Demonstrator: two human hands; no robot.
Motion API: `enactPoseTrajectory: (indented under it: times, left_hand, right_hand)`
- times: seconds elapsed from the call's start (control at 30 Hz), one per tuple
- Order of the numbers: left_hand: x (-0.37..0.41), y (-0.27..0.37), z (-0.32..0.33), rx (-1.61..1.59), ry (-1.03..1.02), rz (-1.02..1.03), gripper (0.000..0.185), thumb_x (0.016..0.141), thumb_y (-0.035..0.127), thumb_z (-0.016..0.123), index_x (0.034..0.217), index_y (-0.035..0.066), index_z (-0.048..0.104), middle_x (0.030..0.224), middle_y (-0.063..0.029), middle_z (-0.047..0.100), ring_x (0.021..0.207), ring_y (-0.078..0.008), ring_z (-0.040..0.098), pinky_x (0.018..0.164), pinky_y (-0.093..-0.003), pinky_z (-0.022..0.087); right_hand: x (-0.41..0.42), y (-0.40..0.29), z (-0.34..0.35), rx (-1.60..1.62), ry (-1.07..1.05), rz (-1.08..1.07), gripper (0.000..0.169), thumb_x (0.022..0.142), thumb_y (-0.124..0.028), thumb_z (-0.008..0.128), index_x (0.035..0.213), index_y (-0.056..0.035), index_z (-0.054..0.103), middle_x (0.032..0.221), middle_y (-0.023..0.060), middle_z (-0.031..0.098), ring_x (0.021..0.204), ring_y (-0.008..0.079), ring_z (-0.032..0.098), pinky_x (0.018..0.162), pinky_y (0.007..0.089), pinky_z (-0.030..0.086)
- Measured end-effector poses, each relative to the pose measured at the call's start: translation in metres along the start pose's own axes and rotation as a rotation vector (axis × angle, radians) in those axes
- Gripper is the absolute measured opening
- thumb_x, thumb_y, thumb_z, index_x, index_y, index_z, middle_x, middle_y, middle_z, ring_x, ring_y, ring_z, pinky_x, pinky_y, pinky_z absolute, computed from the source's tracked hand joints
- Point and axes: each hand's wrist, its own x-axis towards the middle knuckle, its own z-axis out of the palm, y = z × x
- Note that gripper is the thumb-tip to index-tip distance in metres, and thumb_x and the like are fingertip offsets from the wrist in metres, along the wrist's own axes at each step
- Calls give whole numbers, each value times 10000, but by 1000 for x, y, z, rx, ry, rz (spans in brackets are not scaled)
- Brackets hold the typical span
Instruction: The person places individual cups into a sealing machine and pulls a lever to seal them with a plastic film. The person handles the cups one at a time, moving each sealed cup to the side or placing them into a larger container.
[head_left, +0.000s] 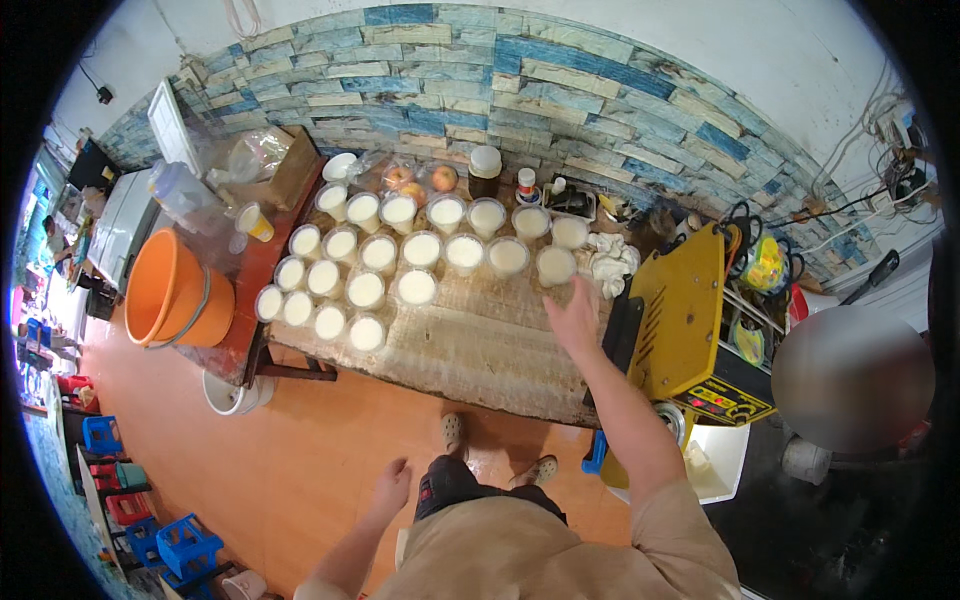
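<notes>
My right hand (576, 319) reaches over the wooden table (480, 352), thumb and fingers apart. Its fingertips are right at the near side of a clear plastic cup of white liquid (556, 266); whether they touch it is hard to tell. My left hand (394, 484) hangs low by my side, fingers curled, with nothing visible in it. Several more such cups stand in rough rows across the table's back and left, among them a back-row cup (447, 214) and a front cup (367, 333). A crumpled white cloth (611, 262) lies right of the nearest cup.
A yellow machine (679, 307) with a control panel borders the table's right end. Apples (444, 178) in plastic bags and a dark jar (484, 171) stand along the wall. At left, an orange bucket (180, 292) rests on a red-brown table (259, 300). Blue stools (187, 546) are lower left.
</notes>
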Motion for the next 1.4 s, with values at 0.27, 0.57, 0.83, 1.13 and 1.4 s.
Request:
enactPoseTrajectory:
  times: [0.27,0.57,0.83,1.13,1.4]
  left_hand:
    - [-21,-130,-58,-64,208,-341,408,897,216,563,1210,-46,533,1006,-168,657,915,-236,619,797,-331,478]
    - [9,-126,-36,-65,119,-212,428,895,245,563,1246,2,532,947,-130,674,868,-227,634,778,-332,491]
    - [50,61,75,15,-163,42,435,904,271,544,1240,-6,539,1019,-191,671,971,-297,643,837,-360,499]
    - [35,146,252,-672,-732,24,422,979,298,427,1305,42,507,1258,-127,581,1139,-278,565,922,-364,462]
    - [11,244,289,-963,-1330,-477,600,978,511,229,1393,126,426,1388,-138,476,1275,-333,457,1050,-521,368]
  right_hand:
    - [91,14,86,-329,-135,279,845,654,-395,796,1337,-142,368,1335,263,394,1216,448,404,987,484,387]
    - [52,5,57,-228,-109,164,721,670,-290,756,1282,-110,420,1204,249,430,1166,408,406,992,448,362]
    - [-59,-41,-55,-103,-159,-164,660,638,-249,763,1230,-126,500,1069,239,512,997,405,499,853,499,412]
    - [-171,-38,-207,-10,-315,-265,651,613,-241,795,1183,-107,510,1061,177,510,975,388,505,852,462,425]
    - [-203,20,-272,-199,-158,-181,697,575,-249,828,1189,-88,539,1156,201,501,1071,383,492,900,484,403]
